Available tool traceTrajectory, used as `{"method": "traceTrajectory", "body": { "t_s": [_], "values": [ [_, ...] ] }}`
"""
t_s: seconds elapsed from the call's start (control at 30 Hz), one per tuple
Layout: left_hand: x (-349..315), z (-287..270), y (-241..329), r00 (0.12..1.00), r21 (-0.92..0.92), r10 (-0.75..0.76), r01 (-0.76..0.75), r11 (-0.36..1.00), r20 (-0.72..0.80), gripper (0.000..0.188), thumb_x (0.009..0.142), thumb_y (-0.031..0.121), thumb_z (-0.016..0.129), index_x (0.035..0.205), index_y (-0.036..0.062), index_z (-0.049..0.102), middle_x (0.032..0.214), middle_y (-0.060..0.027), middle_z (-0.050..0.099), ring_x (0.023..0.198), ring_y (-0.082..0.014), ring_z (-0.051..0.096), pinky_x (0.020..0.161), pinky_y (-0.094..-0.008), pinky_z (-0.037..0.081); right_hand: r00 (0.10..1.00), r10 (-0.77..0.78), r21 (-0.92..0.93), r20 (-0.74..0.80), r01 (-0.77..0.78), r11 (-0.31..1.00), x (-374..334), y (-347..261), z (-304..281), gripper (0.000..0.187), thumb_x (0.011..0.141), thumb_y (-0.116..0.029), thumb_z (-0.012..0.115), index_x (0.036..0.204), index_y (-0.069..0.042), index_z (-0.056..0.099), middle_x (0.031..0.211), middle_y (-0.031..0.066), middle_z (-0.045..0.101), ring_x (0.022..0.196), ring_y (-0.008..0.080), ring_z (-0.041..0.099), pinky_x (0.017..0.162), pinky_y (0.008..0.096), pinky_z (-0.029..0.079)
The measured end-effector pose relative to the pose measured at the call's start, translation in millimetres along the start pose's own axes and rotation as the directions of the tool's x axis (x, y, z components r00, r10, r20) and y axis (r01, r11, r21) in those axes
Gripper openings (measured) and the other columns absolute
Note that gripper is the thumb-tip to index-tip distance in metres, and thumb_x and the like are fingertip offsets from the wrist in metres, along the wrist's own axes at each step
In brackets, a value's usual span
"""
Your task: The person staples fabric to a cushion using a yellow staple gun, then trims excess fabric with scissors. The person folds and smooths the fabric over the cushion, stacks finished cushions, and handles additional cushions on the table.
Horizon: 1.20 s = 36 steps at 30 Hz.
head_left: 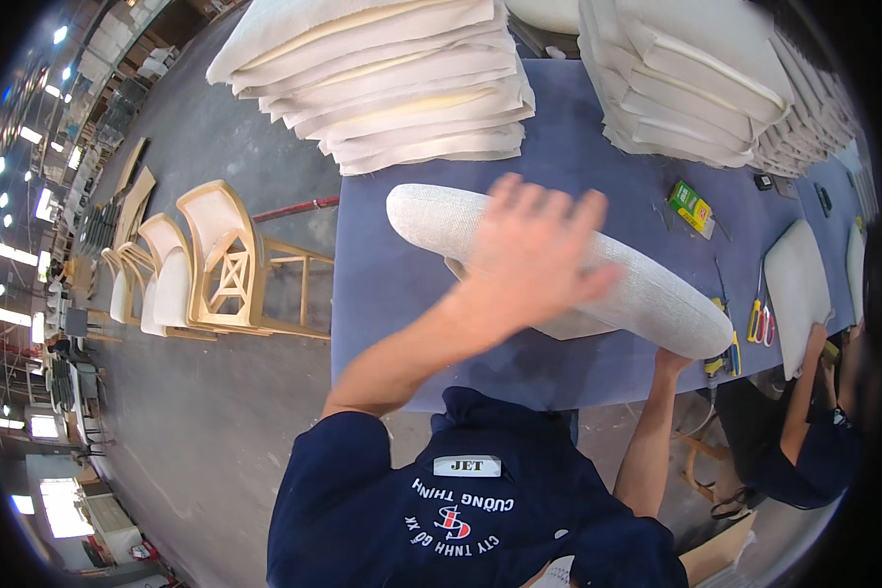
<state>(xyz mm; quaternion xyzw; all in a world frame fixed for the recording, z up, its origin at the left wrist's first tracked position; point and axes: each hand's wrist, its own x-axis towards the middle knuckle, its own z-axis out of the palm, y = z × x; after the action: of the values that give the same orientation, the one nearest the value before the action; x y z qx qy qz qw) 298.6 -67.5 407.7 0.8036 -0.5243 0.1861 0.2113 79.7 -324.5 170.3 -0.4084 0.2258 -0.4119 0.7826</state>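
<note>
A padded seat cushion (647, 284) in pale grey woven fabric is tilted up on its edge over the blue-covered table (412, 363). My left hand (534, 250), slightly blurred, lies across its upper side with the fingers spread. At the cushion's right end, my right hand (671, 361) grips it from below; the cushion hides most of those fingers. A beige flat underside (573, 325) shows beneath the padding. Just beyond the right hand lies a yellow-and-blue tool (720, 358).
Tall stacks of pale fabric pieces (392, 93) and padded pieces (696, 83) stand at the back. A green-yellow box (693, 209) and red-handled scissors (768, 328) lie right. A co-worker (804, 441) handles another pale cushion (799, 269). Wooden chairs (227, 260) stand left.
</note>
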Motion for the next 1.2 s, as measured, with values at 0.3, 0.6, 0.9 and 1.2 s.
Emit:
{"method": "traceTrajectory", "body": {
  "t_s": [0.3, 0.6, 0.9, 1.2],
  "values": [
    [-47, 0, -143, 0.886, -0.646, -0.461, 0.376, 0.665, 0.041, 0.05, 0.11, 0.036, 0.043, 0.12, -0.0019, 0.074, 0.115, -0.0183, 0.079, 0.104, -0.0299, 0.074, 0.097, -0.0414, 0.054, 0.991, -0.005, -0.024, -0.134, 0.002, 1.0, 6, 4, -8, 0.087, 0.112, -0.067, 0.023, 0.162, 0.001, 0.045, 0.155, 0.0208, 0.06, 0.148, 0.0314, 0.053, 0.122, 0.0439, 0.039],
    [-46, 46, -156, 0.749, -0.81, -0.636, 0.251, 0.53, -0.184, 0.059, 0.108, 0.032, 0.036, 0.095, -0.009, 0.076, 0.09, -0.0162, 0.077, 0.087, -0.0234, 0.068, 0.088, -0.0369, 0.051, 0.96, -0.047, -0.186, -0.276, -0.006, 0.983, 19, -62, 8, 0.082, 0.115, -0.062, 0.02, 0.161, 0.001, 0.047, 0.154, 0.0219, 0.061, 0.146, 0.0322, 0.054, 0.121, 0.0446, 0.04],
    [-40, 51, -161, 0.752, -0.764, -0.633, 0.294, 0.574, -0.186, 0.059, 0.107, 0.032, 0.036, 0.096, -0.0086, 0.077, 0.091, -0.0156, 0.077, 0.089, -0.0245, 0.069, 0.088, -0.0378, 0.051, 0.589, -0.454, -0.618, 0.669, 0.78, 0.101, -11, -212, 231, 0.085, 0.114, -0.062, 0.022, 0.159, 0.004, 0.05, 0.156, 0.0244, 0.058, 0.15, 0.0349, 0.05, 0.129, 0.047, 0.029],
    [-63, 44, -141, 0.718, -0.884, -0.679, 0.205, 0.42, -0.156, 0.059, 0.106, 0.033, 0.036, 0.097, -0.0104, 0.075, 0.091, -0.0211, 0.078, 0.086, -0.0275, 0.072, 0.083, -0.0391, 0.055, 0.53, 0.532, -0.292, 0.661, 0.834, -0.468, -42, -168, 253, 0.071, 0.11, -0.049, 0.05, 0.148, 0.011, 0.055, 0.148, 0.0333, 0.06, 0.138, 0.0423, 0.059, 0.115, 0.0469, 0.049]
  ]
}}
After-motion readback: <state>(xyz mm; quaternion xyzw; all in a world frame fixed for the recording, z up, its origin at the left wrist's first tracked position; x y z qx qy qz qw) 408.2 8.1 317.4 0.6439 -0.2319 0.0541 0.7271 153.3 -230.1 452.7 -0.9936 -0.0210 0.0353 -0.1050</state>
